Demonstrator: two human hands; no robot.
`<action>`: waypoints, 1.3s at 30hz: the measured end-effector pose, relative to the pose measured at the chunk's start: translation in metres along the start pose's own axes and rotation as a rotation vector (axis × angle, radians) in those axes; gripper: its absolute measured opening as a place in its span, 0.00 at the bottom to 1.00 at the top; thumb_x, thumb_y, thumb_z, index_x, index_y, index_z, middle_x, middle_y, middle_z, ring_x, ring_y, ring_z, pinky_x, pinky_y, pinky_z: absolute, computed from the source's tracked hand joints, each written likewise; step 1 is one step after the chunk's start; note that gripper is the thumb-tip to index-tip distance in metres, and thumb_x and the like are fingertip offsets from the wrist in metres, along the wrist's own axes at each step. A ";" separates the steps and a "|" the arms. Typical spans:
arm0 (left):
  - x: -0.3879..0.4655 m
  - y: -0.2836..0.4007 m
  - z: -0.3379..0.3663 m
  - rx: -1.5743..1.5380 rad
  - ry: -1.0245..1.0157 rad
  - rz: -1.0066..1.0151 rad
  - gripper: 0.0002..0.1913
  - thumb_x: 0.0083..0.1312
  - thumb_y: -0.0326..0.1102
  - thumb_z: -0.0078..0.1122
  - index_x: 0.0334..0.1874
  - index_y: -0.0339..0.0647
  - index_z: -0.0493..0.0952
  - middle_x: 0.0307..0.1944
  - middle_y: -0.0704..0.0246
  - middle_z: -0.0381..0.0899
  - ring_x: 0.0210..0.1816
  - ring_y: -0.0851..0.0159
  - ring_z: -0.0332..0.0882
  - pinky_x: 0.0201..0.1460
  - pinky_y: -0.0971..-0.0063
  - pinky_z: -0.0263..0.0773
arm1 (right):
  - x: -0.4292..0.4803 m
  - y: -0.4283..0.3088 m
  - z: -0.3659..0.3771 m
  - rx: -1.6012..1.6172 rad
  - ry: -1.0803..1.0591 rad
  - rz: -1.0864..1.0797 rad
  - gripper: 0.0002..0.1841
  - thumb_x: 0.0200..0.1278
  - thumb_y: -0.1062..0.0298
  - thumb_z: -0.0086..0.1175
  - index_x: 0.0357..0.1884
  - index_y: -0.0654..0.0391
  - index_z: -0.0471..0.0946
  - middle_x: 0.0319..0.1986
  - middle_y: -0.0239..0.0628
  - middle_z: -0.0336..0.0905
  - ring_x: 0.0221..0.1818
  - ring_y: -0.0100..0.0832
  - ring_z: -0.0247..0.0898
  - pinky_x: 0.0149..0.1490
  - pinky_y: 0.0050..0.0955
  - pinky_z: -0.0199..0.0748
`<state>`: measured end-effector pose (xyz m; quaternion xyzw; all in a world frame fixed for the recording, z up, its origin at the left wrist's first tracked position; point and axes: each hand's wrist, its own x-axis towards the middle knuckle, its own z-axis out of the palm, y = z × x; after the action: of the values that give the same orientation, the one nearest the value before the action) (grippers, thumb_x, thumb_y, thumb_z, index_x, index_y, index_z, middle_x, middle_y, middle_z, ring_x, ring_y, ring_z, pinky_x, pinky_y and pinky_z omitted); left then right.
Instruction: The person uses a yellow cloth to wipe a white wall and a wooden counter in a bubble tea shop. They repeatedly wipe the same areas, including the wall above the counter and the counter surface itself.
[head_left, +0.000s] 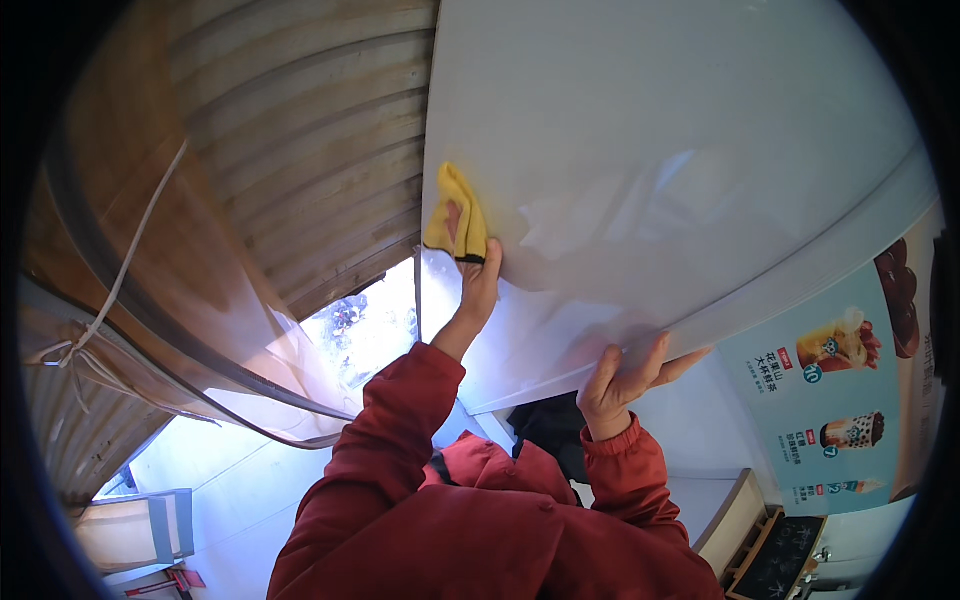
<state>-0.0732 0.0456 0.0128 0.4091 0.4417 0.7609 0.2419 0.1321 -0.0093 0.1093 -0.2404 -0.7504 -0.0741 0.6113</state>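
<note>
My left hand (480, 289) holds a yellow cloth (471, 217) with a dark edge flat against a glossy white panel (600, 150). The cloth covers most of the fingers; the thumb shows beside it. It lies near the panel's left edge. My right hand (611, 390) is at the panel's rounded lower right edge, fingers spread, and holds nothing. The fingertips seem to touch the panel, whose surface mirrors the hand faintly. Both arms are in red sleeves.
Left of the panel is a corrugated metal shutter (322, 150). A clear plastic curtain (247, 330) with a dark zip hangs there, tied by a white cord (127, 270). At right are a printed drinks poster (780, 420) and a small chalkboard (780, 555) with writing.
</note>
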 end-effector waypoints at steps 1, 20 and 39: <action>-0.011 -0.018 -0.009 -0.099 0.012 -0.155 0.36 0.73 0.55 0.40 0.74 0.41 0.44 0.74 0.61 0.36 0.74 0.57 0.33 0.73 0.60 0.33 | -0.001 0.001 -0.001 -0.049 -0.016 -0.006 0.30 0.66 0.74 0.45 0.70 0.56 0.53 0.72 0.61 0.21 0.74 0.61 0.23 0.70 0.55 0.37; -0.131 -0.117 -0.003 -0.575 0.421 -1.133 0.31 0.70 0.63 0.39 0.63 0.45 0.65 0.59 0.65 0.71 0.56 0.58 0.72 0.54 0.61 0.71 | 0.008 -0.003 0.001 -0.173 -0.032 -0.085 0.25 0.74 0.69 0.38 0.70 0.61 0.51 0.72 0.57 0.21 0.74 0.54 0.31 0.70 0.47 0.50; -0.180 -0.026 0.035 0.500 -0.302 0.300 0.33 0.56 0.32 0.63 0.66 0.52 0.63 0.75 0.52 0.36 0.74 0.35 0.28 0.70 0.34 0.29 | 0.008 -0.003 -0.001 -0.205 -0.048 -0.084 0.25 0.74 0.70 0.36 0.70 0.61 0.51 0.72 0.59 0.21 0.74 0.55 0.32 0.69 0.48 0.52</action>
<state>0.0551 -0.0563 -0.0744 0.6246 0.5086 0.5869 0.0820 0.1311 -0.0100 0.1181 -0.2716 -0.7626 -0.1705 0.5617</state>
